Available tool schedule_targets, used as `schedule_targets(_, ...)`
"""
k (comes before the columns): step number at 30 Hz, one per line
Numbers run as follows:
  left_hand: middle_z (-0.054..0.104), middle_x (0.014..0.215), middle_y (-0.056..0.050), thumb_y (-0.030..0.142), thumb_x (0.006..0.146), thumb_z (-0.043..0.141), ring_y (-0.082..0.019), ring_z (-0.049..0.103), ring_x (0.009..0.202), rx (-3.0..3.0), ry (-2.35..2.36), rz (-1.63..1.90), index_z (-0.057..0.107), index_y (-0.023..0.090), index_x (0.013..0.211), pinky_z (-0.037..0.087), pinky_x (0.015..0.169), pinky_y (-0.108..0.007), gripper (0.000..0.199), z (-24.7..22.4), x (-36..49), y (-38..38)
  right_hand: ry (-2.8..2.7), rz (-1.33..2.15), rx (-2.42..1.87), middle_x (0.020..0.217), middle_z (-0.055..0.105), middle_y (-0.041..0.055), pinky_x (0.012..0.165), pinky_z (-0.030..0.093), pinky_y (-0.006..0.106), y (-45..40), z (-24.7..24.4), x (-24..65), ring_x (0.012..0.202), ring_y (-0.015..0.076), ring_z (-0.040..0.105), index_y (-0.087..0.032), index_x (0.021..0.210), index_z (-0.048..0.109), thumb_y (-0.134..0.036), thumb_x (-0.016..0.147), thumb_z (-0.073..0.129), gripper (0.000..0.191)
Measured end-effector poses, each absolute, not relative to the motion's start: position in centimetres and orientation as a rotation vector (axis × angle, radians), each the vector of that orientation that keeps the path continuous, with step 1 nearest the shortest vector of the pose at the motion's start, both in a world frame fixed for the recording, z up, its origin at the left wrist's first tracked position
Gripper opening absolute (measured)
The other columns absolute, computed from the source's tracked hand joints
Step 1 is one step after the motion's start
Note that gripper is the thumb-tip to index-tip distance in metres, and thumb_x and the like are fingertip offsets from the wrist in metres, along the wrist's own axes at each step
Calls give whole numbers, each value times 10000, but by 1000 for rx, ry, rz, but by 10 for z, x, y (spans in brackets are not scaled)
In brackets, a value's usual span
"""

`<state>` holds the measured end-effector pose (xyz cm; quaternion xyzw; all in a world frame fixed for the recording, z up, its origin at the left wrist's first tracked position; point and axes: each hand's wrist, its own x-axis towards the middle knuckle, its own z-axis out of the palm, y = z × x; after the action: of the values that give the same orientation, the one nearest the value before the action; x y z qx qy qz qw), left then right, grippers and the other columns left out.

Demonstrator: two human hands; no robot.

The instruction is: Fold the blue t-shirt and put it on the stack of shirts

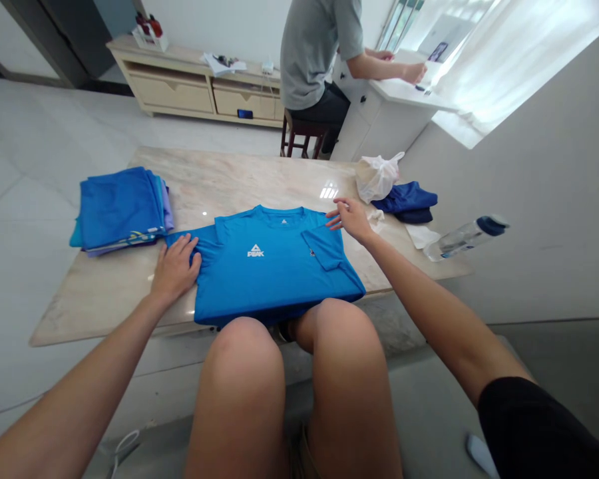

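Observation:
A blue T-shirt (274,283) with a white logo lies front up on the table, its lower part hanging over the near edge by my knees. Its sleeve on the right is folded inward across the chest, while the one on the left stretches outward. My left hand (176,266) rests flat on that outstretched sleeve, fingers spread. Over the shirt's right shoulder is my right hand (350,218), fingers loosely extended and holding nothing; whether its fingertips touch the cloth I cannot tell. Left of the shirt sits a stack of folded clothes (122,206), blue on top.
The marble-look table (114,286) also bears a white plastic bag (378,176), dark blue folded cloth (409,199) and a clear water bottle (462,239) at the right. Beyond it, a person (312,56) sits on a stool at a white desk. A low cabinet (172,90) stands behind.

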<state>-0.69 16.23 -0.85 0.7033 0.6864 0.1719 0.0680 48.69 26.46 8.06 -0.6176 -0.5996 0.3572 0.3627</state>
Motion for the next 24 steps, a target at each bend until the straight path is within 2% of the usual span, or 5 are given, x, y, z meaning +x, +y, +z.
schedule_targets(4,483,1796,-148,424,1072,347,-333,408,1693,2118,2058,511,579,137,1671,216,1432,-592,704,-11,-9,163,-1878,575,-1708,1293,824,177,1071,661,534,253,54,505,1174,313,816,-157,1423,679,-405,1169,422,438)
schedule_targets(9,431,1832,-125,470,1102,312,-327,355,1722,2147,2045,454,516,157,1720,180,1439,-588,722,-18,-13,165,-2416,338,-1771,1846,375,161,1434,247,570,224,-3,498,1745,343,309,-106,1730,489,-429,1162,401,659)
schedule_targets(14,411,1837,-156,536,1106,337,-379,377,1694,2118,2109,399,476,149,1728,249,1417,-588,745,-19,-19,156,-2396,229,-1877,1911,214,83,1437,149,638,223,-30,487,1786,340,159,-215,1839,289,-528,1184,307,725)
schedule_targets(20,631,1545,-318,662,1031,527,-514,580,1450,1581,2598,389,625,91,1473,490,1189,-687,729,1,-24,156,-2227,131,-1656,1814,418,198,1374,336,599,219,-19,531,1683,355,387,-158,1680,532,-516,1182,309,652)
schedule_targets(24,778,1326,-222,628,943,689,-454,701,1287,1361,2504,278,751,189,1163,556,1103,-601,495,13,-24,177,-2027,-20,-1649,1674,540,250,1294,412,639,192,-28,573,1559,390,501,-151,1494,657,-446,1154,363,538)
